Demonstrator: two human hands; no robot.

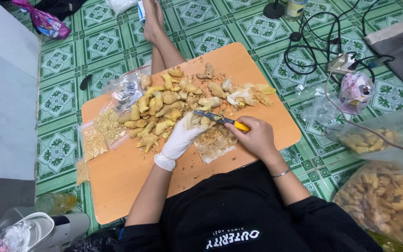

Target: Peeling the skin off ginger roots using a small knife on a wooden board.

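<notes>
The white-gloved left hand (182,139) is pinching a pale ginger piece (197,120); the bare right hand (256,137) is clasping a yellow-handled knife (221,119), blade pointing leftward across it.

One knife (221,119) with a yellow handle. One orange counter (117,172). Two small clear bags of chopped bits (101,135) at its left edge. Two large clear bags of ginger pieces (383,196) on the floor. One heap of ginger roots (164,109), too many to count. One glove (180,140).
</notes>
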